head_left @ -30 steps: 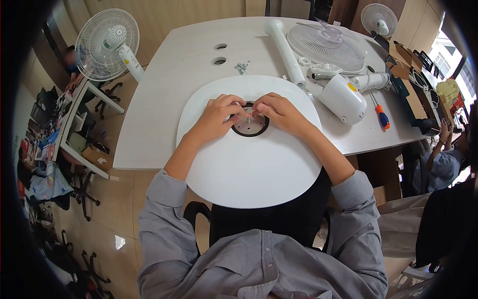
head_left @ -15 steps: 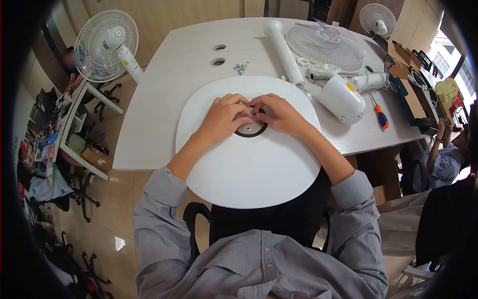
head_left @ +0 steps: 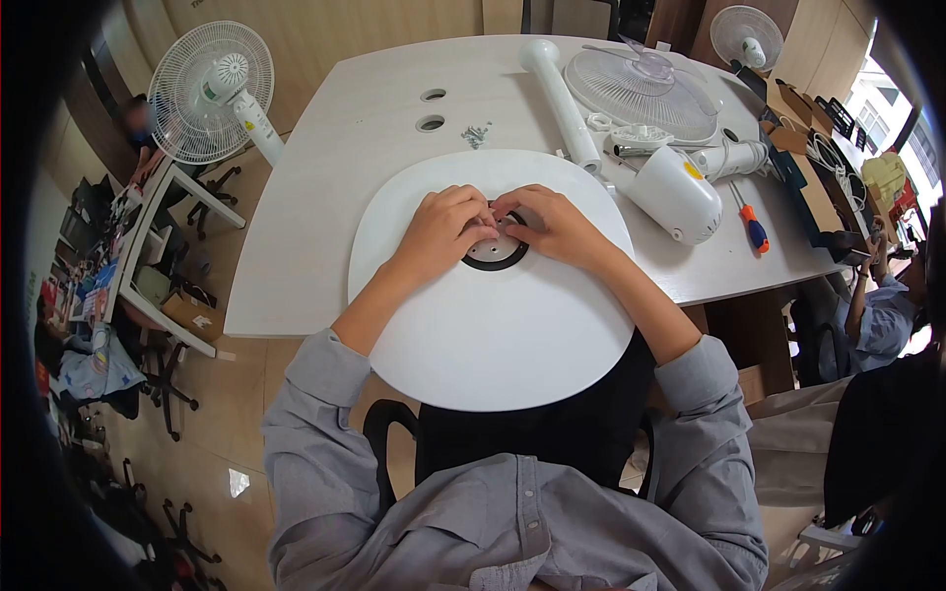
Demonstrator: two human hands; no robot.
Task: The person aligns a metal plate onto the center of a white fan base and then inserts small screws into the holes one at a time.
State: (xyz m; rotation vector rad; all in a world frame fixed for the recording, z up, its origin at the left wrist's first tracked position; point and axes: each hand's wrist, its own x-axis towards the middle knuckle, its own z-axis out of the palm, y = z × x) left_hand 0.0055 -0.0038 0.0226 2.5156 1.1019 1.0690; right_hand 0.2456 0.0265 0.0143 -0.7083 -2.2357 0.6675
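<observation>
A white fan base (head_left: 493,340), a rounded plate, lies partly on the table and reaches out over my lap. In its middle sits a metal disc with small holes, ringed by a black rim (head_left: 493,265). My left hand (head_left: 443,227) rests over the left side of that disc, fingers curled and pressed together. From the right, my right hand (head_left: 554,227) meets it, thumb and fingers bent inward in a pinch. The fingertips of both hands almost touch above the disc's far part. What they pinch, if anything, is hidden.
Beyond the base lie loose screws (head_left: 476,135), a white pole (head_left: 564,113) and a fan grille (head_left: 641,94). To the right are a white motor housing (head_left: 678,197), a screwdriver (head_left: 755,229) and an open box (head_left: 803,187). An assembled fan (head_left: 212,89) stands left of the table.
My right fingers have shifted very slightly at the disc. The base and my left hand look nearly unmoved.
</observation>
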